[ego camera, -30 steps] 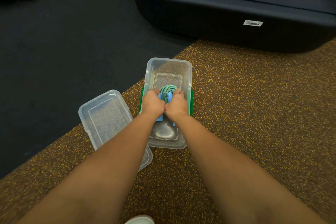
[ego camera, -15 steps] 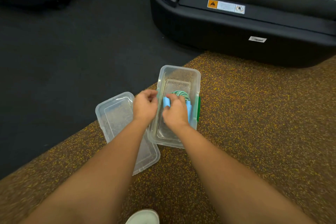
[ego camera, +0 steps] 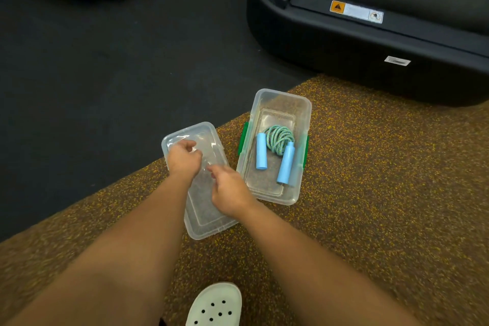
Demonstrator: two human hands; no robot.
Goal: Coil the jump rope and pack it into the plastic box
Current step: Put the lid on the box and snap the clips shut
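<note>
Nearest the camera: toe of a white perforated shoe (ego camera: 214, 304) on the brown speckled floor (ego camera: 370, 193). Both bare forearms reach forward over it.

Left hand (ego camera: 184, 160) and right hand (ego camera: 229, 190) are both over the clear lid (ego camera: 203, 217), which lies flat on the floor. The fingers of both are curled. Cannot tell whether either grips or even touches the lid.

Just right of the lid is the plastic box (ego camera: 280, 94), open, with a green latch (ego camera: 243, 137) on each long side. The jump rope (ego camera: 279, 139) lies inside on the bottom. Its teal cord is coiled toward the far end and its two light-blue handles (ego camera: 260, 151) point toward the near end. Neither hand touches it.

Beyond, to the left, is a dark mat (ego camera: 105, 74). At far right is the base of a black machine (ego camera: 370, 61) with a warning label (ego camera: 356, 11).
</note>
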